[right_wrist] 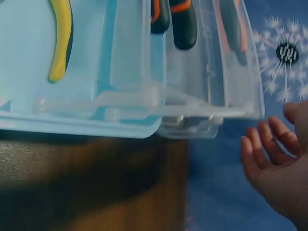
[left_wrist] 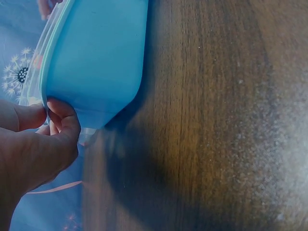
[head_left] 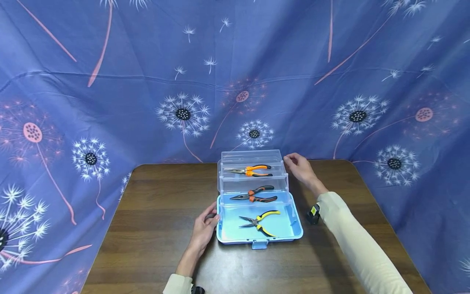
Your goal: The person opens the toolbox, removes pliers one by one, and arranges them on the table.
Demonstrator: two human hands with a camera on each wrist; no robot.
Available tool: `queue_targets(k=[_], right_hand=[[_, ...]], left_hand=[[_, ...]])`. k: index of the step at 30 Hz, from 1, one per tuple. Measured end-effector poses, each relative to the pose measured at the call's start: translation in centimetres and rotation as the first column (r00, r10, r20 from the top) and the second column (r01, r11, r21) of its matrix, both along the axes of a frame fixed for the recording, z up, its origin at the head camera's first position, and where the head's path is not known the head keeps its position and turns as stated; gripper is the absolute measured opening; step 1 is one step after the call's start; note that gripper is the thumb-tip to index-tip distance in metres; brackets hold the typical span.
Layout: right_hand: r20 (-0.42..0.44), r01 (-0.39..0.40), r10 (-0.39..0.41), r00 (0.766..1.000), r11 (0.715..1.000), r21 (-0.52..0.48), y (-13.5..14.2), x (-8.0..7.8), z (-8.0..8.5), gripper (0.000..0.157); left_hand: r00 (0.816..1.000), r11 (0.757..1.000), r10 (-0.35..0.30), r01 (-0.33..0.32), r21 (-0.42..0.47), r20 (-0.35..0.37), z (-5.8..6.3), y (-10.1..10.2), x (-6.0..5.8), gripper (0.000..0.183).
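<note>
A light blue toolbox (head_left: 235, 241) stands unfolded on the table, its clear trays (head_left: 235, 156) raised in steps toward the back. Orange-and-black long-nose pliers (head_left: 250, 171) lie in the upper tray. Red-and-black pliers (head_left: 251, 198) rest in the tray below. In the blue base are yellow-and-black pliers (head_left: 259, 219), handles spread. My left hand (head_left: 202, 233) pinches the toolbox's left rim between thumb and curled fingers, as the left wrist view shows. Beside the upper tray's right end, my right hand (right_wrist: 281, 163) is held with fingers loosely bent, apart from the tray and holding nothing.
A brown wooden table (head_left: 158, 212) bears the toolbox near its back edge. Behind it hangs a blue cloth (head_left: 147, 114) with a dandelion print. The toolbox's front latch (head_left: 259, 245) hangs down over the near side.
</note>
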State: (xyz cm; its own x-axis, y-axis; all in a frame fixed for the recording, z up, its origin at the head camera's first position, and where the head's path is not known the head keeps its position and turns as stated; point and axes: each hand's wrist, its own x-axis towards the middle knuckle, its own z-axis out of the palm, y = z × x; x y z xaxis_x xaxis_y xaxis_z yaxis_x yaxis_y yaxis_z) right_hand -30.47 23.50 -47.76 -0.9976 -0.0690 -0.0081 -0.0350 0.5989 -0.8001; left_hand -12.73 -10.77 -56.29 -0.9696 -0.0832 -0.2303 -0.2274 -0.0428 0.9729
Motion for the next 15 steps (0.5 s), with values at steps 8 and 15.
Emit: queue_targets(k=[8, 15], right_hand=[[-0.136, -0.139, 0.136, 0.981, 0.990, -0.009, -3.8, 0.4, 1.7, 0.029], [-0.132, -0.229, 0.228, 0.965, 0.973, 0.009, -6.5, 0.7, 1.6, 0.027]], left_hand=[[1.000, 1.000, 0.013, -0.013, 0.006, -0.002, -0.2, -0.1, -0.1, 0.048], [1.000, 1.000, 0.009, -0.009, 0.002, 0.011, -0.2, 0.0, -0.1, 0.048]])
